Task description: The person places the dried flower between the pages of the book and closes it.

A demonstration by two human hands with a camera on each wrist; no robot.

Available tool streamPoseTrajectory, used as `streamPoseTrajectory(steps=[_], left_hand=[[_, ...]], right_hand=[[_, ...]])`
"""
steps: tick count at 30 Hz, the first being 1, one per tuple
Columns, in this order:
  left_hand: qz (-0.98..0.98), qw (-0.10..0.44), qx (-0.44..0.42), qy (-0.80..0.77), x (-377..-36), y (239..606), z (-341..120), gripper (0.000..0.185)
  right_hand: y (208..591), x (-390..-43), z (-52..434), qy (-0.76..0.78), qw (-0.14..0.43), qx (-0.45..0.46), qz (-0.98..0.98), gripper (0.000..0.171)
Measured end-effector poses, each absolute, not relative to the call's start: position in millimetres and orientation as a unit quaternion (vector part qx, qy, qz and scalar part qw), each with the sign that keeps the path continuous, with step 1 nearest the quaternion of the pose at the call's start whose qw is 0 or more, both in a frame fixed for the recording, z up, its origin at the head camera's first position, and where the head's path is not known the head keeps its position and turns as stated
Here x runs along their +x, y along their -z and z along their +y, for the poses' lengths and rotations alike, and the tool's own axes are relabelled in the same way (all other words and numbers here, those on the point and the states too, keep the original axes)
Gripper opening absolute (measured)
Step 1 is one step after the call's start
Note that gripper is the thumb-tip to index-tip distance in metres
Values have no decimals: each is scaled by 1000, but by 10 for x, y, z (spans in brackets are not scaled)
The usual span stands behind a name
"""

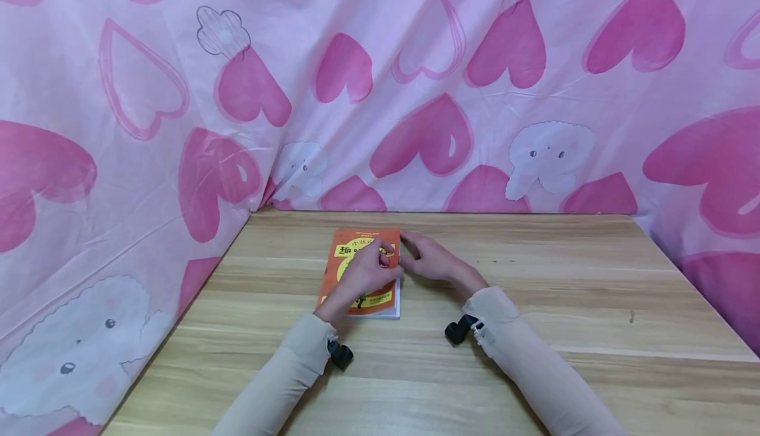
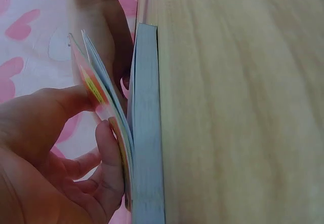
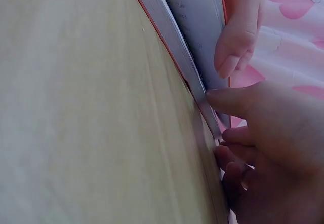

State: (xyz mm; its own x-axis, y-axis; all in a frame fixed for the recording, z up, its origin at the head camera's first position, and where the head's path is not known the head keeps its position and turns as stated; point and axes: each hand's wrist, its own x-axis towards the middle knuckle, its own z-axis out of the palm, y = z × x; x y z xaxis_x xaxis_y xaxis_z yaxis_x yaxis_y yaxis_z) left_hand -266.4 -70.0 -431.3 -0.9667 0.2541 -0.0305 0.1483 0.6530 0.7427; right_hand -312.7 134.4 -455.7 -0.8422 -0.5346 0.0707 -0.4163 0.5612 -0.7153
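Observation:
On the table lies a book (image 1: 329, 284) with an orange cover, yellow patches and printed characters. Its front cover and some leaves stand lifted from the thick page block (image 2: 148, 133), seen edge-on in the left wrist view. My left hand (image 1: 367, 270) reaches over the book and pinches the raised cover (image 2: 93, 84) near its right edge. My right hand (image 1: 436, 261) is at the book's right side, fingers loosely bent. In the right wrist view, the right hand (image 3: 283, 127) has one fingertip against the page edges (image 3: 177, 44), below the left hand (image 3: 240, 41).
The wooden table (image 1: 564, 330) extends around the book on both sides. A pink curtain (image 1: 415, 93) with hearts and white cartoon animals hangs along its back and left side. Small black devices (image 1: 460, 330) are strapped at both sleeve cuffs.

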Motion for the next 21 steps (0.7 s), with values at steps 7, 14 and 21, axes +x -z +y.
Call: streamPoseTrajectory(steps=[7,14,21], left_hand=[[922,63,113,-364,-2647,4313,-656,50],[948,34,143,-283,-2569,4327,-605,53],[942,42,149,-299,-2581,4313,-605,47]], right_hand=[[4534,-3081,1373,380,81,-257,885,75],[4521,-3039,1387,392,102,-234,884,72],[4491,-3006,1441,415,101,-222,877,65]])
